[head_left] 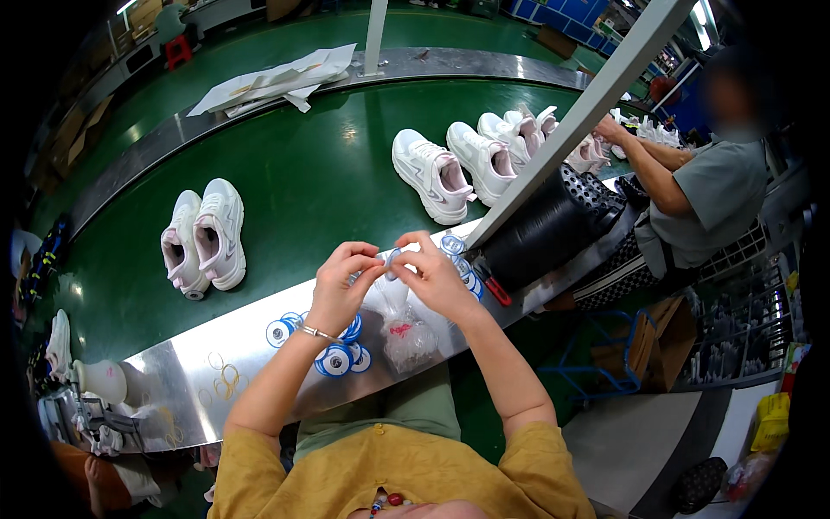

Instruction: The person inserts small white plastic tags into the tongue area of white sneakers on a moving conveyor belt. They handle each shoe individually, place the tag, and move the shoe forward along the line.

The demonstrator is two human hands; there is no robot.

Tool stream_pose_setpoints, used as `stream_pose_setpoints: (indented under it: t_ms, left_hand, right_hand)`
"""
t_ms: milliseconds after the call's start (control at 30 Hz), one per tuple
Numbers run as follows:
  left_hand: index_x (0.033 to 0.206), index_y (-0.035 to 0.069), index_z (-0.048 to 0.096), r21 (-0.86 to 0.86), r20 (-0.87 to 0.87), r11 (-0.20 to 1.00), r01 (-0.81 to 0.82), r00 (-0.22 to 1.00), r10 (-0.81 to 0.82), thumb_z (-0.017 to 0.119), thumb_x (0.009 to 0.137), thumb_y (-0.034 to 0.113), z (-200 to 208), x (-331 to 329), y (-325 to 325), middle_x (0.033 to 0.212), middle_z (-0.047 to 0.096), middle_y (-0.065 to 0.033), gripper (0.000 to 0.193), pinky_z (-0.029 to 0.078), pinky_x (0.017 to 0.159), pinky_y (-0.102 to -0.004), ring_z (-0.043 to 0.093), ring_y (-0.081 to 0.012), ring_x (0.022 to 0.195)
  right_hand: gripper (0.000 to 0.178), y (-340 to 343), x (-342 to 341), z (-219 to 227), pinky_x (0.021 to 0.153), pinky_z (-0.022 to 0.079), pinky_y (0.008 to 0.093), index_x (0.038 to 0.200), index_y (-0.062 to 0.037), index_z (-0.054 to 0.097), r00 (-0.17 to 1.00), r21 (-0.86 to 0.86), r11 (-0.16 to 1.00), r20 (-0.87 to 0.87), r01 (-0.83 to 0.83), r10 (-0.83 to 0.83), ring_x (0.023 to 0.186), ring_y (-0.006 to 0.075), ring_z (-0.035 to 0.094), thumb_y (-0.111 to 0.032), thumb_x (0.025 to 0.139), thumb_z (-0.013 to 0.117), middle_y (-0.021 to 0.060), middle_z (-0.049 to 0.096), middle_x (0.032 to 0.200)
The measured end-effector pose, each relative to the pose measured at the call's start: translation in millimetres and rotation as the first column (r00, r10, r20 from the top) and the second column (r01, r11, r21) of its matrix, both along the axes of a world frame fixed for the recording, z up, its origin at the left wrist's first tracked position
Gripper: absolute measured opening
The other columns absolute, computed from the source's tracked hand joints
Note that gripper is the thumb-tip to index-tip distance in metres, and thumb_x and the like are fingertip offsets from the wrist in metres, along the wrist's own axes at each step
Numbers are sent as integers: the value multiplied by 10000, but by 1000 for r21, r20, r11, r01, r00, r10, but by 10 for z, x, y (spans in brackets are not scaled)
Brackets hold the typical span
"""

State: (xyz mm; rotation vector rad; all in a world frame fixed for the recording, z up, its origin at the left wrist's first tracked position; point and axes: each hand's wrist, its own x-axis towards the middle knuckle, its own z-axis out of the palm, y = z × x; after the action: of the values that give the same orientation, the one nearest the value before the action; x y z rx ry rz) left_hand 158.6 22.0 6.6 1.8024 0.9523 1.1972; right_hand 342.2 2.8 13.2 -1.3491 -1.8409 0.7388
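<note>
Over the metal bench edge, my left hand and my right hand are close together, both pinched. Between my right fingertips shows a small blue-grey piece, partly covered by the fingers. What my left fingertips hold is too small to make out. Just below my hands lies a clear plastic bag with a red mark. Round white tags with blue rims lie in a loose pile by my left forearm. More such tags are beside my right hand.
A pair of white sneakers stands on the green belt at left; several more sneakers line up at right. Rubber bands lie on the metal. A slanted post rises at right, near a red-handled tool and a co-worker.
</note>
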Motion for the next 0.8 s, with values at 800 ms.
stream_pose_setpoints:
  t_ms: [800]
  left_hand:
    - [971,-25,617,-190,-69,981,-39,997,27,589,850,84,-301,409,615,909,619,-114,165,487,669,-273,606,-174,754]
  right_hand:
    - [184,1065,711,-722,610,454,313,836,17,584,854,-117,927,-361,357,-375,723,230,581,-164,865,570,125,595,844]
